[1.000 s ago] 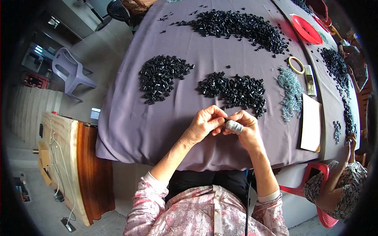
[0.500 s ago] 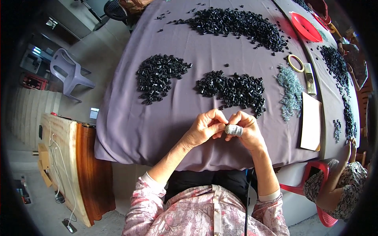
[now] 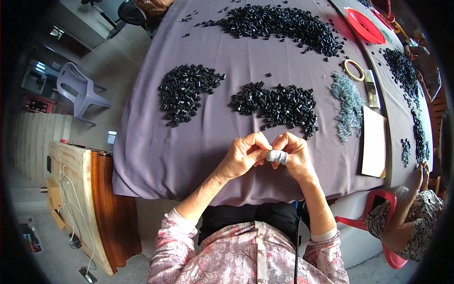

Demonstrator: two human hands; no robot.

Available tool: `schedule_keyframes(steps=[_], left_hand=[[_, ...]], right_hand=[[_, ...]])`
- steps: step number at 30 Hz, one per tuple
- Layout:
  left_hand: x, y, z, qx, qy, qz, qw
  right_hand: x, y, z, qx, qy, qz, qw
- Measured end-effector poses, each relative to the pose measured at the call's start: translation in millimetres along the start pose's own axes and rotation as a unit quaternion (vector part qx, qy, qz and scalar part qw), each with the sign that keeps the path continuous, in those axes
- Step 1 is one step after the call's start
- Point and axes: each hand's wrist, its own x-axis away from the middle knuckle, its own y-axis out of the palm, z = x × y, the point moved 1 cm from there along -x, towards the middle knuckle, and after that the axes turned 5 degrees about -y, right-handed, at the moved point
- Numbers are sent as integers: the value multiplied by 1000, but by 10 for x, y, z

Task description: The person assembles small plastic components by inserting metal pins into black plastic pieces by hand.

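Observation:
Close together over the front of the cloth, my left hand (image 3: 247, 154) and my right hand (image 3: 295, 154) meet fingertip to fingertip. Both are pinched, and whatever sits between the fingertips is too small and covered to make out. A grey wrap (image 3: 277, 156) covers one finger of my right hand. Just beyond the hands lies a pile of small black cylindrical pieces (image 3: 283, 108). Farther left is a second black pile (image 3: 187, 92). To the right spreads a heap of small shiny clear or metallic pieces (image 3: 348, 109).
A larger black heap (image 3: 283, 28) lies at the far side of the purple cloth (image 3: 189, 156). On the right are a white board (image 3: 374, 144), a tape roll (image 3: 353, 70), a clear box (image 3: 372, 94) and a red basin (image 3: 365, 26). Another person's hands (image 3: 422, 173) work at the right edge.
The view has shifted slightly, so the piles sit a little more to the left. My hands keep the same pinch, with only slight movement of the fingers.

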Motion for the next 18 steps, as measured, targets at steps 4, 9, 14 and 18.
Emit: schedule_keyframes(steps=[4,9,14,18], left_hand=[[3,11,-5,-5,-1,1,1000],[20,10,-2,-48,14,6,999],[11,26,21,-32,8,12,999],[14,21,22,26,-25,-7,999]], right_hand=[[7,3,9,12,-20,4,1000],[24,10,43,40,-39,10,998],[34,14,43,60,-37,16,997],[45,42,41,-5,-29,17,999]])
